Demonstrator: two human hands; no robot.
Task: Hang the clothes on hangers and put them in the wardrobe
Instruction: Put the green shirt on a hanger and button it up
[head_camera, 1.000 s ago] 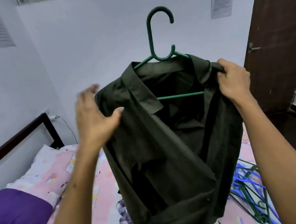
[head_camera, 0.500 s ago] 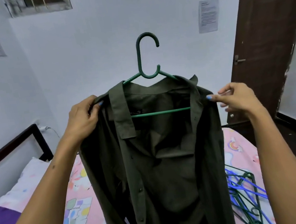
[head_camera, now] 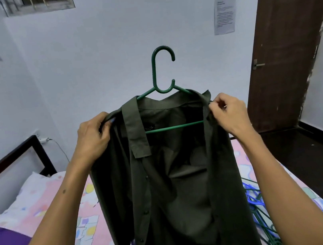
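Head view: our left hand (head_camera: 93,135) and right hand (head_camera: 227,112) each pinch shirt (head_camera: 176,183) shoulder; we square both shoulders evenly on green hanger (head_camera: 163,80); collar centred under hook.

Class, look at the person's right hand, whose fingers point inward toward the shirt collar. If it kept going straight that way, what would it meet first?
The right hand already pinches the dark green shirt at its shoulder. Going inward, it would probably first meet the green hanger, though depth is unclear.
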